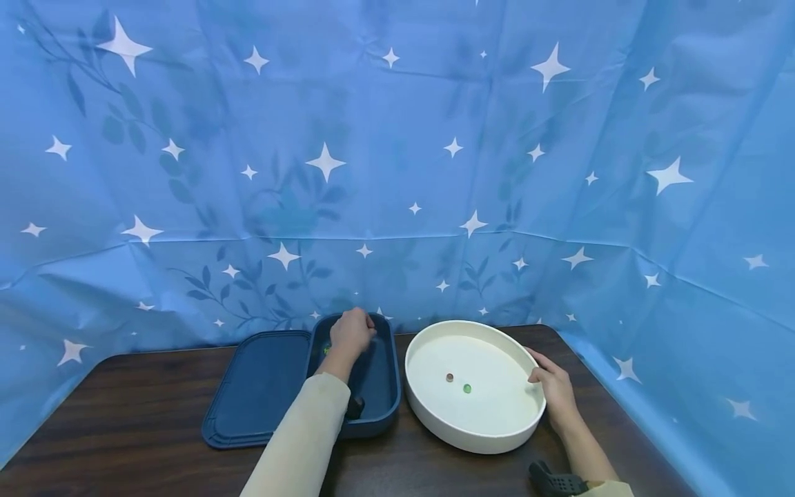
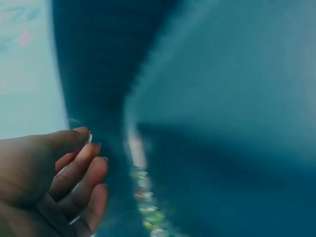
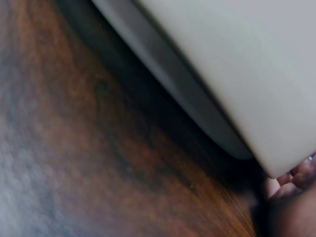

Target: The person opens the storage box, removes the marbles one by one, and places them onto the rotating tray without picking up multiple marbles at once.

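Note:
My left hand (image 1: pixel 352 330) is over the far part of a dark blue rectangular box (image 1: pixel 396 386), its fingers curled. In the left wrist view, the thumb and forefinger of the left hand (image 2: pixel 64 173) pinch a tiny white-and-red piece (image 2: pixel 89 138), too blurred to name. Several small green, red and clear pieces (image 2: pixel 150 210) lie beside the hand in the box. My right hand (image 1: pixel 555 388) grips the right side of a round cream tray (image 1: pixel 475 442), with the thumb over its rim. Inside the tray are a small brown piece (image 1: pixel 450 377) and a green one (image 1: pixel 467 388).
Left of the box, a flat blue lid (image 1: pixel 261 386) lies on the dark wooden table (image 1: pixel 155 407). A blue star-patterned cloth (image 1: pixel 397 172) hangs behind the table and along its right side. A black band (image 1: pixel 553 480) is on the right wrist.

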Tool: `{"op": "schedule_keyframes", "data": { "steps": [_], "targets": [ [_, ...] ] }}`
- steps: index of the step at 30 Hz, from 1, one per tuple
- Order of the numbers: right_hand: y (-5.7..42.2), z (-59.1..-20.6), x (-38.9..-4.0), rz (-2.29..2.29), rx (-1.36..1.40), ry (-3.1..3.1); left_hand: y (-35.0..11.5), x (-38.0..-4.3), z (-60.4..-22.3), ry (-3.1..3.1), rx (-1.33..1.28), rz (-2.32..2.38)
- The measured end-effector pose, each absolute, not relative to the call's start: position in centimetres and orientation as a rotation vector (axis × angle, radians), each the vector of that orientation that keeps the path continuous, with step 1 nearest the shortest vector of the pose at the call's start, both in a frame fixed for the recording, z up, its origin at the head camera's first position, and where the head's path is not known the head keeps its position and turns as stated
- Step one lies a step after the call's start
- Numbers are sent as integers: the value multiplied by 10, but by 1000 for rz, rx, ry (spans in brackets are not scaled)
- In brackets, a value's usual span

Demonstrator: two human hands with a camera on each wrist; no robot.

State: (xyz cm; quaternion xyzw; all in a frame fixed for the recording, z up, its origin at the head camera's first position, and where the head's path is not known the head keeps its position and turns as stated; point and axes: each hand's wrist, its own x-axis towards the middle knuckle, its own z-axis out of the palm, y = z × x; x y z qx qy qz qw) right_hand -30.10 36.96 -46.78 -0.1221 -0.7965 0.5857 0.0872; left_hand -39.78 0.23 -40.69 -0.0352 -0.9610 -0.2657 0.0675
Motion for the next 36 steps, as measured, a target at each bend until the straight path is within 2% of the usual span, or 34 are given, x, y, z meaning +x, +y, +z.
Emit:
{"op": "schedule_keyframes", "data": {
  "steps": [7, 16, 36],
  "targets": [
    [372, -468, -300, 1724, -390, -2390, 7, -393, -381, -2840, -74, -915],
    [376, -470, -299, 1735, -403, -2381, 20, -374, -357, -2762, -174, -995],
    [370, -467, -303, 1739, -364, -2386, 64, -347, -369, -2755, -343, -1196]
  ]
}}
